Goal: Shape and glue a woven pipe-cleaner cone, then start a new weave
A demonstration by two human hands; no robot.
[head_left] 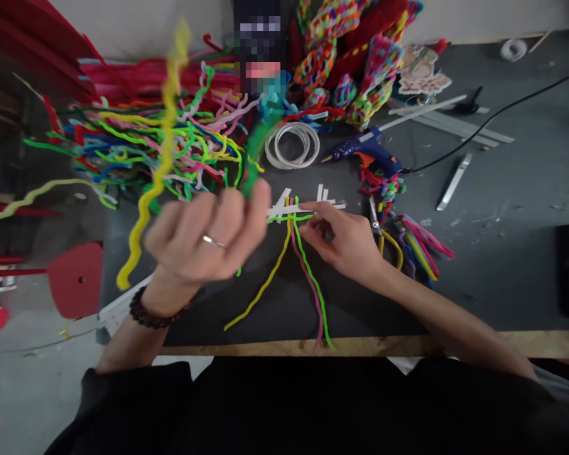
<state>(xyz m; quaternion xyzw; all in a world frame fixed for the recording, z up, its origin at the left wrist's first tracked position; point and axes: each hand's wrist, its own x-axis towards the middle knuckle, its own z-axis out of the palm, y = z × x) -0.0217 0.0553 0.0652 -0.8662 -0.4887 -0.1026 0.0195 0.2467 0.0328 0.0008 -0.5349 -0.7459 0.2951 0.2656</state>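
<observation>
My left hand (208, 237), smeared by motion, is raised over the table with its fingers curled closed. A wavy yellow pipe cleaner (158, 170) and a blurred green pipe cleaner (258, 148) stick out from it; the grip points are hidden. My right hand (343, 243) rests on the table, index finger touching white tape strips (284, 210), thumb apart from it. Under the tape, a yellow pipe cleaner (264, 285), a pink pipe cleaner (307, 278) and a bright green pipe cleaner (311, 272) run toward me. Another green strand (304, 218) crosses them.
A heap of pipe cleaners (137, 145) lies at the left. Behind are tape rolls (293, 146), a blue glue gun (367, 150) with its cable, and colourful woven pieces (345, 50). Scissors (374, 215) lie beside my right hand, a metal tool (455, 182) farther right.
</observation>
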